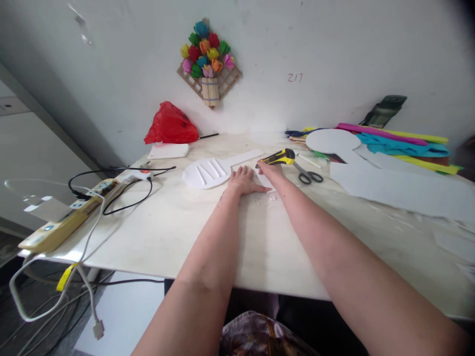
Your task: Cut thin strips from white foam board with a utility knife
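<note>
My left hand (243, 182) lies flat with its fingers spread, pressing on a small white foam sheet (264, 182). Close beside it, my right hand (269, 170) pinches a yellow and black utility knife (279, 157) near its front end; the blade itself is hard to make out. Left of my hands rests a white round paddle shape (206, 174) with a long handle and raised strips on its face. Scissors with dark grey handles (309, 177) lie just right of the knife. Small white scraps (272, 199) are scattered below my hands.
At right lie large white sheets (393, 180) and coloured crepe strips (404, 143). A red plastic bag (171, 123) and a white pad (168, 151) sit at back left. A power strip (70, 217) with loose cables borders the left edge. Paper flowers (208, 54) hang on the wall.
</note>
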Tool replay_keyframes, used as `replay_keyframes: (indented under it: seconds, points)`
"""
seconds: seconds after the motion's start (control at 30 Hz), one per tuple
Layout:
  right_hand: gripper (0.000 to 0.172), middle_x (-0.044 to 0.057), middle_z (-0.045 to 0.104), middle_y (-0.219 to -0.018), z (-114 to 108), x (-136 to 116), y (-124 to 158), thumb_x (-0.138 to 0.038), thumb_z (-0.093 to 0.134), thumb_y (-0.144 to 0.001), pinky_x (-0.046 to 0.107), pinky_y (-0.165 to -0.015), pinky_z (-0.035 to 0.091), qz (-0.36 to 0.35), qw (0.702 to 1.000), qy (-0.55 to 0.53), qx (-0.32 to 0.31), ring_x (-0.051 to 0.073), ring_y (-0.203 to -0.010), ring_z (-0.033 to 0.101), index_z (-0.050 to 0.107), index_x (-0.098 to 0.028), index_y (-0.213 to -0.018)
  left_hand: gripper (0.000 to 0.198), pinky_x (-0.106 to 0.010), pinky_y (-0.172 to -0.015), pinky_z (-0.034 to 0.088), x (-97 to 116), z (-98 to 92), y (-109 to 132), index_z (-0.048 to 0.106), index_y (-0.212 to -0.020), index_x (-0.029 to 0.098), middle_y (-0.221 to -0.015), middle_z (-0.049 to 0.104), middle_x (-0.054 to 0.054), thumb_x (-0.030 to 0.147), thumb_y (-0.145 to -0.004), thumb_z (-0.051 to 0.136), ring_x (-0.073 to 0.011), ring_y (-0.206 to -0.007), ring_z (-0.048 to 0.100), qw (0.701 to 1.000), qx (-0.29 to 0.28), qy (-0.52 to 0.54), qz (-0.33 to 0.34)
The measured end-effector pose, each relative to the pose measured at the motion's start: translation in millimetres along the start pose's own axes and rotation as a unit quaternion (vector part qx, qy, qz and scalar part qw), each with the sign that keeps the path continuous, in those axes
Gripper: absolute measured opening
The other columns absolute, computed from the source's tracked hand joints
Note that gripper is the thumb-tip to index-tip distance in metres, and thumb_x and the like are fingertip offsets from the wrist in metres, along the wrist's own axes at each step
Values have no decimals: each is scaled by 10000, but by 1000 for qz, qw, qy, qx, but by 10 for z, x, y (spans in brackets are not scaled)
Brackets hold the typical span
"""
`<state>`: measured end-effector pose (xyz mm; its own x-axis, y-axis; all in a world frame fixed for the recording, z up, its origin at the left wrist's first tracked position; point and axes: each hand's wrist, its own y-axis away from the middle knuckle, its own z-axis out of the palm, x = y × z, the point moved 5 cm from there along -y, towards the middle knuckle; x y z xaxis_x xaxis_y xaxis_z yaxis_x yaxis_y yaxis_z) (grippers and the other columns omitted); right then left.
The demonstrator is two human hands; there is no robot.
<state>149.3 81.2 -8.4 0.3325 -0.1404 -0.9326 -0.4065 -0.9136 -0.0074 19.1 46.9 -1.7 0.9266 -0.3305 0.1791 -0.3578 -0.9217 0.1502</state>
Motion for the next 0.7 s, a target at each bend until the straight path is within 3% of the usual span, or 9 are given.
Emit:
replay_keyframes:
  seconds: [0.33, 0.47, 0.7]
  points:
    - [296, -15, 557, -478, -13, -36, 14, -472, 638, -644, 221, -557, 441, -66, 995, -65, -32, 123, -541, 561, 564, -190, -590, 1119, -453, -1141, 27, -5, -2, -9, 141, -1480, 187, -1556, -6, -83, 854, -609, 360, -250, -1424, -40, 1000, 1, 1, 1]
    - [177, -13, 551, -461, -10, -15, -4, -343, 599, -670, 214, -545, 437, -32, 999, -37, -6, 120, -529, 557, 573, -187, -590, 1134, -454, -1141, 29, -5, -5, -5, 136, -1482, 174, -1557, 2, -88, 856, -605, 365, -254, -1424, -36, 1000, 3, 2, 4]
    - [242, 10, 557, -451, -24, -9, -9, -352, 553, -665, 225, -543, 437, -5, 1000, 17, 12, 126, -517, 549, 536, -189, -487, 1118, -444, -1141, 34, -7, 9, -21, 128, -1480, 182, -1556, -11, -87, 849, -613, 361, -250, -1424, -40, 1000, -2, 0, 3]
